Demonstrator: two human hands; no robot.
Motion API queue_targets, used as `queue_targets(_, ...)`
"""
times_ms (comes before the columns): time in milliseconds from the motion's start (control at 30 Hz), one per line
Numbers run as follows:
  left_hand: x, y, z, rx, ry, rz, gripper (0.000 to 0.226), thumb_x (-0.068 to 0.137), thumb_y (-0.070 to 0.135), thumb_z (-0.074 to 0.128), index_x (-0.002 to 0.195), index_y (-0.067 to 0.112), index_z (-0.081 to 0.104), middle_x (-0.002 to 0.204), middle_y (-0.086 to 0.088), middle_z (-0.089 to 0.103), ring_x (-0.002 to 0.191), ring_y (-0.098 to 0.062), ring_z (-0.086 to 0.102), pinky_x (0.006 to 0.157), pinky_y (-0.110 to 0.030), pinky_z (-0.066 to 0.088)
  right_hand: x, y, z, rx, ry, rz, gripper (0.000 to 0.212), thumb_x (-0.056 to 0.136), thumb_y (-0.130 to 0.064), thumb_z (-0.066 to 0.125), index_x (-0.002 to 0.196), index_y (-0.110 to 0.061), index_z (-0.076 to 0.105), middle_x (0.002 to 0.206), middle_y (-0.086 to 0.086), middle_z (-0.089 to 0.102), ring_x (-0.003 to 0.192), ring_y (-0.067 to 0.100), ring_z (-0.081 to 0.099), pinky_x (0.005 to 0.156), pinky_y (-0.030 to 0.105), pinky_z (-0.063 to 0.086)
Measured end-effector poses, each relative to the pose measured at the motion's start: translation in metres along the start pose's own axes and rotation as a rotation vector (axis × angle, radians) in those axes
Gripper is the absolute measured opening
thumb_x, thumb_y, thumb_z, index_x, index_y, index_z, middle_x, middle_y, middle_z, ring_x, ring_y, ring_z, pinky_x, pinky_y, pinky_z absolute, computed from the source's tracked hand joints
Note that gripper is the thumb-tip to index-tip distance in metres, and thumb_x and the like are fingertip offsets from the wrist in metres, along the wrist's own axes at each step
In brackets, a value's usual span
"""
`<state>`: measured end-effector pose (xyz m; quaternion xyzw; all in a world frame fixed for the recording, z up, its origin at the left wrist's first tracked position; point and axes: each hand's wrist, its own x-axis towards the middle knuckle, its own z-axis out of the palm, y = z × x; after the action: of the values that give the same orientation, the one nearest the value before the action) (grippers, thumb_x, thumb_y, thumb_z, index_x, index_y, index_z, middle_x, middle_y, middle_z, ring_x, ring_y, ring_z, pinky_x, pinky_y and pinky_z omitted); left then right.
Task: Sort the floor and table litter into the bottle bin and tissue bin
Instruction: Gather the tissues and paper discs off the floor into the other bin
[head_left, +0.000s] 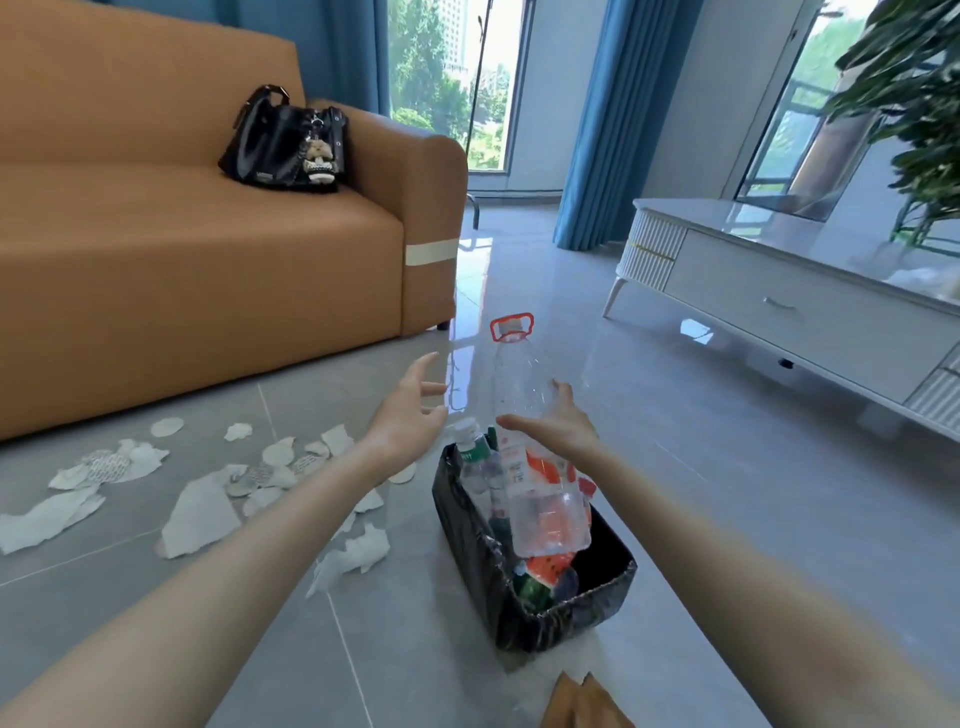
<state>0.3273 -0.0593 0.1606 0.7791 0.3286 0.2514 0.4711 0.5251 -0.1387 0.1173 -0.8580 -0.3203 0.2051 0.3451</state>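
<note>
Two spread, released hands, the left hand (410, 410) and right hand (558, 423), flank a big clear bottle (530, 447) standing upright in the black bottle bin (519, 618) on the floor (727, 493), with torn tissues (197, 514) scattered to its left.

bottle bin (519, 613) crammed, floor (727, 493) rightward bare

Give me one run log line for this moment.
bottle: standing in bin | right hand: open, at bottle | left hand: open, empty | tissues: on floor
</note>
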Motion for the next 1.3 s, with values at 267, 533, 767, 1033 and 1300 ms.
queue_targets(267,0.012,-0.017,0.014,0.044,-0.043,-0.039,0.059,0.096,0.013,0.047,0.146,0.032,0.023,0.13,0.002,0.051,0.096,-0.017,0.057,0.066,-0.027,0.045,-0.003,0.042,0.036,0.03,0.095,0.143,0.103,0.066,-0.061,0.071,0.144,-0.033,0.011,0.143,0.015,0.036,0.13,0.038,0.035,0.103,0.052,0.034)
queue_targets(533,0.018,-0.035,0.029,0.131,-0.123,-0.089,0.046,0.096,0.014,0.045,0.14,0.022,0.036,0.131,-0.002,0.05,0.106,-0.02,0.054,0.086,-0.032,0.047,-0.008,0.049,0.033,0.124,0.144,0.108,0.103,0.066,-0.061,0.074,0.146,-0.034,0.014,0.146,0.014,0.034,0.133,0.036,0.031,0.108,0.052,0.031)
queue_targets(767,0.029,-0.044,0.067,0.28,-0.265,-0.073,0.031,0.094,0.01,0.045,0.122,0.014,0.058,0.125,-0.003,0.059,0.11,-0.02,0.055,0.097,-0.027,0.043,-0.005,0.046,-0.024,-0.055,0.263,0.073,0.102,0.065,-0.065,0.07,0.147,-0.038,0.016,0.139,0.016,0.039,0.132,0.035,0.031,0.102,0.046,0.036)
queue_targets(1033,0.043,-0.044,0.142,0.35,-0.529,0.033,0.046,0.097,0.022,0.046,0.142,0.017,0.039,0.144,-0.003,0.045,0.131,-0.018,0.044,0.108,-0.029,0.036,-0.004,0.071,-0.058,-0.038,0.363,0.115,0.1,0.067,-0.064,0.071,0.147,-0.039,0.016,0.133,0.017,0.042,0.127,0.037,0.034,0.102,0.047,0.036)
queue_targets(1300,0.043,-0.079,0.192,0.269,-0.503,-0.089,0.088,0.084,0.035,0.068,0.151,0.014,0.015,0.154,-0.007,0.028,0.14,-0.023,0.03,0.112,-0.035,0.032,0.003,0.071,-0.059,-0.088,0.349,0.074,0.099,0.067,-0.061,0.072,0.147,-0.041,0.016,0.13,0.012,0.043,0.127,0.032,0.033,0.1,0.044,0.038)
